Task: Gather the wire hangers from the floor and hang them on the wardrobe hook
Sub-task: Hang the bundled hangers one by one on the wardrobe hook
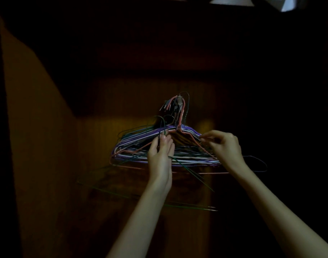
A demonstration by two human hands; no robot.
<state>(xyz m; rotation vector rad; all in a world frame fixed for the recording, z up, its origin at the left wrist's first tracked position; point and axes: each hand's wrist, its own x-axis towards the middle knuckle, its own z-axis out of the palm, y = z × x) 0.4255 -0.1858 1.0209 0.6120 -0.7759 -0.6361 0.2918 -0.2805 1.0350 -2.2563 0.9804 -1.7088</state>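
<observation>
The left hand has its fingers curled round a dark green hanger, held by its neck, with its wide bottom bar drooping below the wrist; the right hand pinches at the right shoulder of the bundle, thumb and forefinger closed on a wire or two there, though which wire cannot be made out. That bundle of purple, white and pink hangers lies between and just above the two hands, its necks gathered on the hook above the fingertips.

The likely trouble: the green hanger's loop looks to sit short of the hook, among the other necks, so it may snag on them and miss; a tug from the right hand could drag neighbours off the crowded hook, which seems nearly full; the loose bottom bar may catch in the bundle.

The light is very poor; the hook itself is a small pale glint, its shape unclear; a dark hanger right of the right hand fades into shadow; the wardrobe is barely legible; no floor shows.
</observation>
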